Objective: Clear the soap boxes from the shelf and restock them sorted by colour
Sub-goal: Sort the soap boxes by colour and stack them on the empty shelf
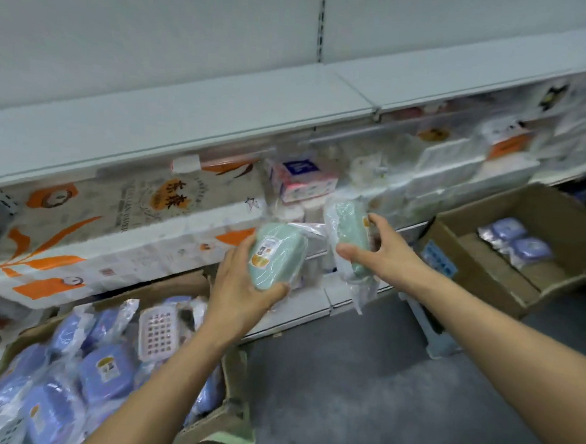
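My left hand point(243, 289) grips a green soap box point(276, 255) in clear wrap, its label facing me, in front of the lower shelf point(300, 301). Just to its right, my right hand point(379, 247) holds a second green soap box point(351, 230) in a loose plastic bag, thumb below and fingers over its top. A cardboard box point(203, 432) at lower left holds several blue soap boxes point(104, 371) and a white-pink one point(158, 330). Another cardboard box point(487, 268) at right holds blue soap boxes point(517, 239).
Paper-roll packs with orange print point(112, 231) fill the shelf on the left; tissue packs point(301, 181) and white packs point(459, 173) sit further right. The upper shelf point(222, 118) is bare. A small stool point(432, 336) stands on the grey floor point(359, 397).
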### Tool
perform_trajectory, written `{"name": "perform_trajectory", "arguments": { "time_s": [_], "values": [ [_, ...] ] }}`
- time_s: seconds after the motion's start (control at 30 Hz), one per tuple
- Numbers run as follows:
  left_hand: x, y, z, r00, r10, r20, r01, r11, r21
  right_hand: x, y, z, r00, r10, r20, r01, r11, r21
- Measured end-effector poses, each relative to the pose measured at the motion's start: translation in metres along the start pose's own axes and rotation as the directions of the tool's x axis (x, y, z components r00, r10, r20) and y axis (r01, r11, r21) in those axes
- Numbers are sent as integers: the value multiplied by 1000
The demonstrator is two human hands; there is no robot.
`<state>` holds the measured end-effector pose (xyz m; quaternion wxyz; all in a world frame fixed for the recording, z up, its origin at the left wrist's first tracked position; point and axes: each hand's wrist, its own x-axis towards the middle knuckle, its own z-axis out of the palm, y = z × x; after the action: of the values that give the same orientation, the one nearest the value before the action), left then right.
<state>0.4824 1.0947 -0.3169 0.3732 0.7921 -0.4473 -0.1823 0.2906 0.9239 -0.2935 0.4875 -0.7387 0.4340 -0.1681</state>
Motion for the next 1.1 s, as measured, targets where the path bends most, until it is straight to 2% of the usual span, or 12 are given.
{"name": "perform_trajectory", "arguments": {
  "time_s": [0.13, 0.33, 0.53, 0.73, 0.83, 0.93, 1.0, 1.1],
  "values": [
    [10, 72, 83, 994, 81, 71, -78, 996, -40, -5, 41, -100, 999, 1, -35, -2, 998, -57],
    [34, 151, 196, 993, 38, 116, -23, 992, -127, -5, 112, -218, 989, 86, -124, -100, 988, -119],
    [73, 185, 271, 978, 40, 205, -25, 997, -79, 16, 184, -298, 952, 230, -200, -258, 958, -124],
    [132, 202, 345, 971, -13, 237, 29, 998, -62, 66, 250, -352, 930, 271, -248, -333, 909, -253],
    [167, 204, 383, 971, -63, 233, 83, 994, -78, 111, 276, -369, 935, 266, -235, -341, 856, -387],
    [203, 197, 415, 966, -149, 211, 171, 981, -91, 164, 299, -377, 945, 267, -191, -328, 760, -561],
    [222, 190, 433, 954, -215, 208, 237, 968, -87, 198, 318, -380, 956, 253, -149, -287, 705, -649],
    [240, 181, 457, 947, -248, 204, 270, 959, -87, 240, 350, -378, 969, 245, -10, -164, 618, -769]
  ]
}}
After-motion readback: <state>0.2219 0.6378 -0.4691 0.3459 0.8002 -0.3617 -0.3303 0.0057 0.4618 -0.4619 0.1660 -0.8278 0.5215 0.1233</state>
